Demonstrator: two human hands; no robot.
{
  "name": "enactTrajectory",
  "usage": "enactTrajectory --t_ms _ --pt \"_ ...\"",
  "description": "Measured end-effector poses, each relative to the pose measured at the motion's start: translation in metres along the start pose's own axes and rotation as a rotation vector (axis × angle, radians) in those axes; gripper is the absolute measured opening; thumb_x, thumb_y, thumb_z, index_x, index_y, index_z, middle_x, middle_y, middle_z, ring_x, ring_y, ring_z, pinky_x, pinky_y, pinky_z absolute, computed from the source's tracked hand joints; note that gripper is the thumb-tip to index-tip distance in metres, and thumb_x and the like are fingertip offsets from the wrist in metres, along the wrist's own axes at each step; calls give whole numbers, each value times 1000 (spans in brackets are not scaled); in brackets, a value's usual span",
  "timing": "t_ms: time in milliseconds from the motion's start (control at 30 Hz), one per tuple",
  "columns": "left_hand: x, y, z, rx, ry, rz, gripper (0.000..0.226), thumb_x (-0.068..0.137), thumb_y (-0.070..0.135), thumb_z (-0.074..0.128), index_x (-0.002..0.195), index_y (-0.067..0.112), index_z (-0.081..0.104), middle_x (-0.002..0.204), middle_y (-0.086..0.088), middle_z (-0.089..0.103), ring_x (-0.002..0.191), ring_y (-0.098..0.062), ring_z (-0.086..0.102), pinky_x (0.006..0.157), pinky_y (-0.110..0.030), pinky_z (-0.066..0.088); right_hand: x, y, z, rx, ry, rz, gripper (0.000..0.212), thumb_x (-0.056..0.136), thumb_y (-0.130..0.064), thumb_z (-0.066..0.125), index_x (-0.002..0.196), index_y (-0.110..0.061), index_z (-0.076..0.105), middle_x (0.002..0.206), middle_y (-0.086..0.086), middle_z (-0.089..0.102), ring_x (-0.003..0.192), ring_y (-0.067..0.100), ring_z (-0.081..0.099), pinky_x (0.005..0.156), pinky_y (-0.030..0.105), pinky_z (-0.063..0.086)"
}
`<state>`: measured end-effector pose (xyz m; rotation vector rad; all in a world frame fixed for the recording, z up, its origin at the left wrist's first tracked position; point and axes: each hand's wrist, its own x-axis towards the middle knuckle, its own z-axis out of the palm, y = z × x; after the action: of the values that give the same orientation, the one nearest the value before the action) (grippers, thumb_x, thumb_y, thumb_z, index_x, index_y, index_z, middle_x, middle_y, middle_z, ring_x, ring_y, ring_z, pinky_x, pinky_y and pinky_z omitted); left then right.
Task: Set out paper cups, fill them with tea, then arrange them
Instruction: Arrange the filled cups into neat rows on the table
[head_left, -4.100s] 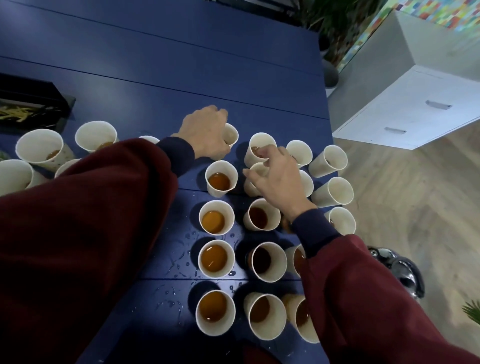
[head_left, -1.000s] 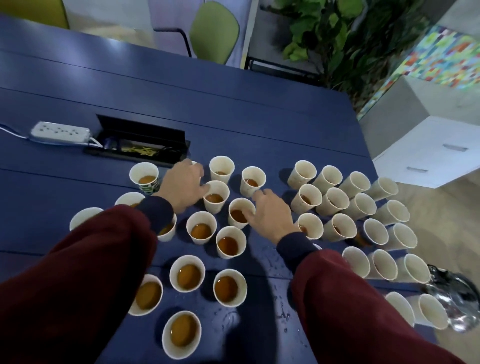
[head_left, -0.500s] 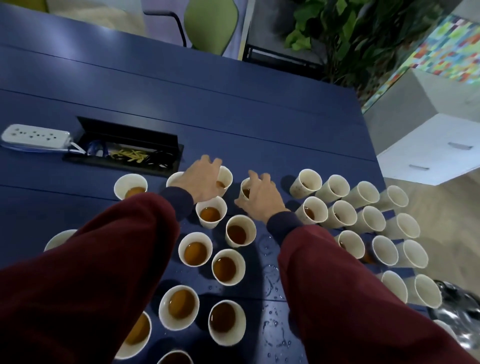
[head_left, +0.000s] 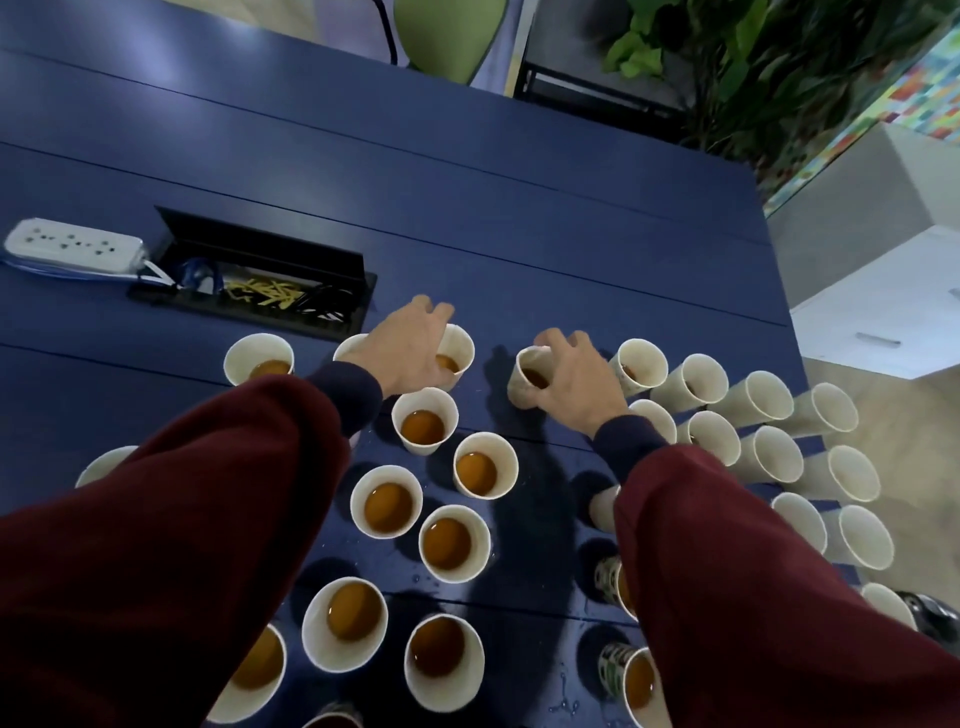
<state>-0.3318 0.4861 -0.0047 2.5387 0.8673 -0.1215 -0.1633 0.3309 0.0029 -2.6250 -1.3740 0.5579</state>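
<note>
While the left hand (head_left: 410, 349) grips one tea-filled paper cup (head_left: 457, 353), the right hand (head_left: 574, 382) grips another cup (head_left: 525, 375) on the blue table (head_left: 467, 182).

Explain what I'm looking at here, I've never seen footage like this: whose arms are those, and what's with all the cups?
There is no machine here. A person wears a camera on the head, so this single picture looks forward and down along their own arms in dark red sleeves.

On the blue table stand many paper cups. Those in the middle, like this filled cup, hold brown tea. The rows of cups on the right lean away from the lens, so most of their insides are hidden. Further back lie a white power strip and an open cable box.

The left hand has its grip over the rim of the left-hand cup. The right hand curls round the right-hand cup. Both cups are at the far edge of the group.
</note>
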Motion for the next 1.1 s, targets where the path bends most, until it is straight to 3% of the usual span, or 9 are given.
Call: enactTrajectory --t_ms 200,433,667,800,967,1100 --pt "4 5 2 9 -19 -6 78 76 46 79 137 14 44 126 -11 54 110 -37 59 93 -51 52 20 17 -11 34 53 52 58 84 -42 76 130 -18 51 122 15 48 99 39 61 87 41 47" --pt "13 8 3 11 5 -11 53 74 45 78 111 14 57 98 1 48 97 -32 60 75 -39 45 38 12 -6 4 89 104 57 88 -38 71 133 -12 47 127 18 46 105 42 60 87 44 47" --pt "10 5 4 -11 -24 -13 71 71 53 81 124 17 53 109 -6 55 97 -31 58 84 -45 52 44 8 1 -42 120 156 63 90 -36 70 136 -4 42 132 20 44 111 43 60 87 43 48" --pt "7 5 3 7 -25 0 51 77 44 76 115 18 55 105 -6 55 95 -32 59 82 -43 51 40 9 0 -45 122 143 71 89 -40 71 141 -4 39 135 21 43 117 43 56 92 43 47" --pt "4 11 0 -38 24 -12 43 78 38 71 112 18 55 101 -5 54 93 -32 58 81 -44 49 9 -11 2 -75 320 -79 80 78 -36 80 143 -7 43 141 18 42 123 39 49 95 48 50" --pt "1 29 -6 -105 70 11 42 78 38 72 111 18 54 103 -6 58 94 -29 57 80 -40 47 -20 -32 18 262 117 -263 82 80 -28 81 148 -11 38 141 8 46 125 26 50 97 42 50"
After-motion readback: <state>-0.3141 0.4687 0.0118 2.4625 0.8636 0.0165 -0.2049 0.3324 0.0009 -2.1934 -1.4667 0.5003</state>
